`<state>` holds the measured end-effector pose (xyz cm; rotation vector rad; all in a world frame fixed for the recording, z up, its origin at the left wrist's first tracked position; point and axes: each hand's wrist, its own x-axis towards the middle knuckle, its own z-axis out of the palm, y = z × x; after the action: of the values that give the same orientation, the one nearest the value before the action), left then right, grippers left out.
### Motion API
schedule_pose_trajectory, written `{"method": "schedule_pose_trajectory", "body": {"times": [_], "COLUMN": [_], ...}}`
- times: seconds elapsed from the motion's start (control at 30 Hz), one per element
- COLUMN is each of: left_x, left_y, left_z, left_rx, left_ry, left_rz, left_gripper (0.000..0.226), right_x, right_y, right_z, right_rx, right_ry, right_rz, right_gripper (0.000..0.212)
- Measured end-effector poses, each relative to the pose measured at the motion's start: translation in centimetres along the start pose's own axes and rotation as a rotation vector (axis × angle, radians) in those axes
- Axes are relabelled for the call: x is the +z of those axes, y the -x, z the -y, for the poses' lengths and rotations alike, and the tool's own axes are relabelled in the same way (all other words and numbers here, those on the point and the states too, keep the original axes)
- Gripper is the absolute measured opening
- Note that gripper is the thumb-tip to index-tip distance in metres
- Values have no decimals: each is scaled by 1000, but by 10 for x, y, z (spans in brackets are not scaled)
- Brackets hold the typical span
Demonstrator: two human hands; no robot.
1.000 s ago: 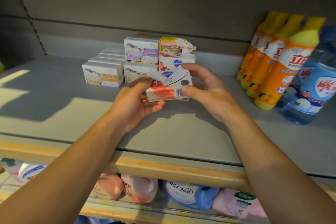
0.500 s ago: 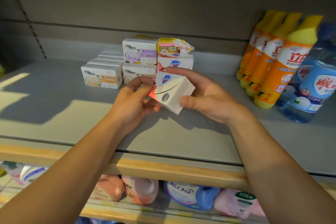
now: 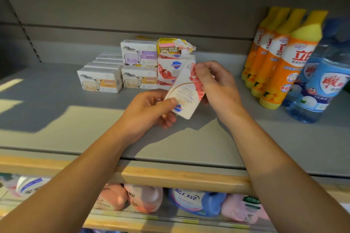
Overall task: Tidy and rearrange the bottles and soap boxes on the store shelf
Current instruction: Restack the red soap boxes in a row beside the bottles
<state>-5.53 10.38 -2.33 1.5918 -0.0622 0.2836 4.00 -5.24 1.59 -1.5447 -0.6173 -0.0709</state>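
A white and red soap box is held tilted above the grey shelf. My left hand pinches its lower end and my right hand grips its upper end. Behind it stands a stack of like red and white soap boxes with a torn yellow and pink pack on top. Left of that are sheep-print soap boxes, two stacked, and a row of the same running back. Orange bottles with yellow caps and blue bottles stand at the right.
The shelf's wooden front lip runs across below my forearms. On the shelf underneath lie pink pouches and a blue one. The back panel rises behind the goods. Bare shelf surface lies at the left and front.
The soap box has been turned between both hands from lying flat to standing on end, tilted, its back face now toward me. Both hands shifted their hold along it.
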Motion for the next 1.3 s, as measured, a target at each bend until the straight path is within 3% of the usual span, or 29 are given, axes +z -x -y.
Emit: {"method": "schedule_pose_trajectory", "body": {"times": [0.2, 0.3, 0.37, 0.43, 0.53, 0.6, 0.7, 0.8, 0.9, 1.0, 1.2, 1.3], "left_x": [-2, -1, -2, -3, -4, -6, -9, -9, -6, 1, 27, 39], "left_y": [2, 2, 1, 0, -1, -1, 0, 2, 3, 3, -11, -23], "left_z": [-2, -3, -4, -5, -7, -7, -8, -9, -11, -12, -21, -24], "left_rx": [-1, 4, -19, -55, -34, -21, 14, 61, 95, 110, 196, 257], "left_ry": [43, 52, 125, 162, 161, 208, 272, 321, 251, 200, -218, -431], "left_rz": [-5, -31, -48, -81, -217, -296, -304, -252, -206, -180, -98, -155], "left_gripper": [28, 24, 42, 49, 30, 23, 32, 58, 64, 66, 49, 41], "right_x": [0, -4, -9, -17, -22, -17, -3, 1, -5, -17, -56, -73], "right_y": [0, 0, -3, -6, -5, -2, 1, 1, 6, 13, 20, 16], "right_z": [1, 2, 2, 3, 3, 0, -6, -5, -2, -3, -4, -6], "right_rx": [103, 47, -40, -97, -92, -88, -69, -59, -86, -68, -52, -55], "right_ry": [59, 15, -75, -166, -159, -68, 56, 69, 106, 328, 411, 437], "right_rz": [69, 112, 193, 309, 487, 568, 482, 376, 334, 295, 147, 60], "right_gripper": [46, 30, 19, 23, 33, 27, 19, 37, 55, 45, 41, 46]}}
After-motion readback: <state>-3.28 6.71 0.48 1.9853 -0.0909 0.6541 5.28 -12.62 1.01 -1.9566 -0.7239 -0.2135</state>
